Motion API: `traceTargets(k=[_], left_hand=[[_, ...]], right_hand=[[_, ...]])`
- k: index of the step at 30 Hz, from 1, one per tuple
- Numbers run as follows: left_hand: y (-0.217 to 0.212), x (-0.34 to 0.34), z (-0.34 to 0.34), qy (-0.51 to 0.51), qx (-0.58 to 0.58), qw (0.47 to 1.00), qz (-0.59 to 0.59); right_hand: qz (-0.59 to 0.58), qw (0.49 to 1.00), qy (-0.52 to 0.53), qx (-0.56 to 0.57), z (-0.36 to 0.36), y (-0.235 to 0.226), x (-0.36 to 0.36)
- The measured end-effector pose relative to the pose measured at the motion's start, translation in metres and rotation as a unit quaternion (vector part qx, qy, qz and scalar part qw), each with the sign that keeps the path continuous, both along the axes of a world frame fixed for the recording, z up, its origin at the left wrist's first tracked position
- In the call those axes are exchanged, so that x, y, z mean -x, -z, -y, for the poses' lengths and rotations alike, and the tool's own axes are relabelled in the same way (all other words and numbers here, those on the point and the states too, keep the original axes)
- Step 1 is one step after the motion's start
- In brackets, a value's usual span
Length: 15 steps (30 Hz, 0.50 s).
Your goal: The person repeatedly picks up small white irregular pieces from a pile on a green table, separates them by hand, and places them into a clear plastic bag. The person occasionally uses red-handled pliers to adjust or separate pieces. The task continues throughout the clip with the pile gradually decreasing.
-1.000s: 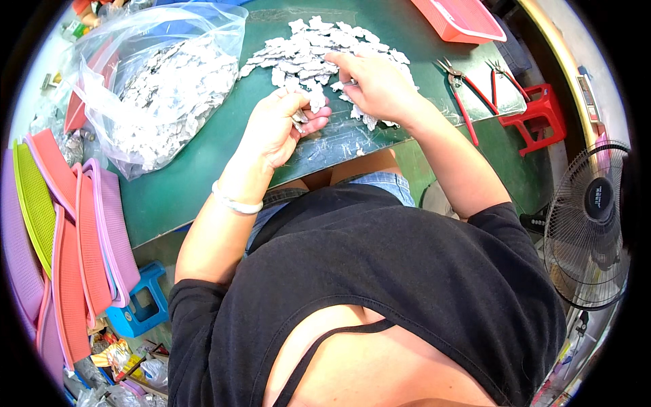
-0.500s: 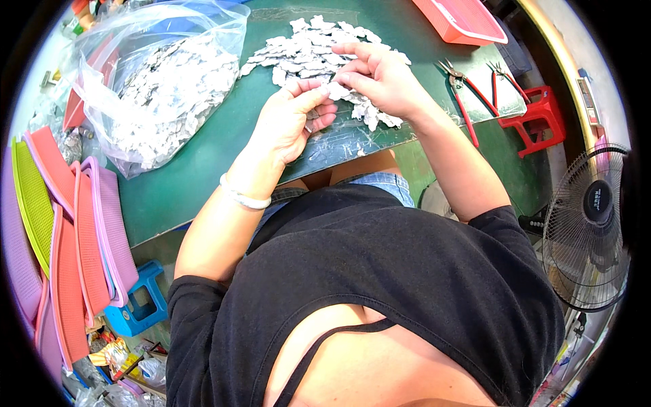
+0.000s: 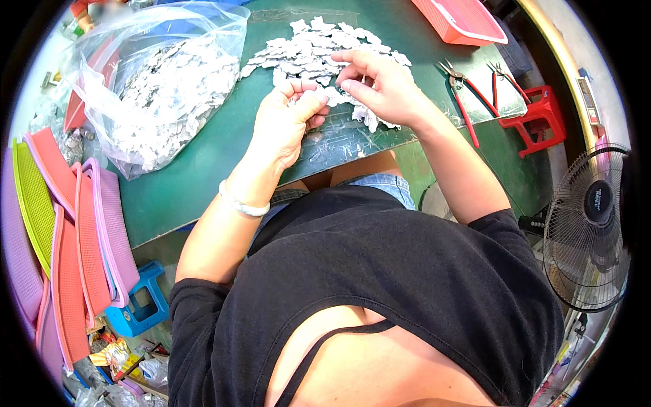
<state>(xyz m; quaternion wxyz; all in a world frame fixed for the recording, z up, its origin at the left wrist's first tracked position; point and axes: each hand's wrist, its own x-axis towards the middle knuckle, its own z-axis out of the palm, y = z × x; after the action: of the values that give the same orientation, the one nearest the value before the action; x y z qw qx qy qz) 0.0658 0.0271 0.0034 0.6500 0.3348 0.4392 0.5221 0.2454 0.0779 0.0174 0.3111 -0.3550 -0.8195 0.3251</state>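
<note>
Both my hands are over the near side of a heap of small flat white pieces (image 3: 308, 57) with wavy outlines, on a green table (image 3: 176, 197). My left hand (image 3: 291, 115) is closed, thumb against curled fingers. White pieces show at its fingertips, but I cannot make out whether one is in the pinch. My right hand (image 3: 383, 88) is just to the right, its index finger stretched out and its thumb bent toward the curled middle finger. Anything between those fingers is too small to name. A clear plastic bag (image 3: 224, 34) full of similar white pieces lies left of the heap.
Red-handled pliers (image 3: 463, 102) and a smaller pair (image 3: 495, 88) lie at the right. A pink basket (image 3: 461, 24) sits at the far right, beside a red stool (image 3: 542, 119). Stacked colored baskets (image 3: 81, 251), a blue stool (image 3: 146, 298) and a black fan (image 3: 586, 227) stand around.
My hands have moved slightly apart. The white piece that showed between their fingertips is no longer plain there, and my right hand has shifted a little to the right.
</note>
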Motion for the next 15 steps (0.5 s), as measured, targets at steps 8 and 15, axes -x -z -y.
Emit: traceTargets(k=[8,15], left_hand=[[-0.007,0.005,0.001,-0.010,0.033,0.999,0.011],[-0.014,0.015,0.007,-0.017,0.098,0.992,0.080]], right_hand=[[-0.120,0.960,-0.063,0.247,-0.012,-0.015,0.007],[-0.014,0.971,-0.031,0.238,-0.127,-0.065,0.065]])
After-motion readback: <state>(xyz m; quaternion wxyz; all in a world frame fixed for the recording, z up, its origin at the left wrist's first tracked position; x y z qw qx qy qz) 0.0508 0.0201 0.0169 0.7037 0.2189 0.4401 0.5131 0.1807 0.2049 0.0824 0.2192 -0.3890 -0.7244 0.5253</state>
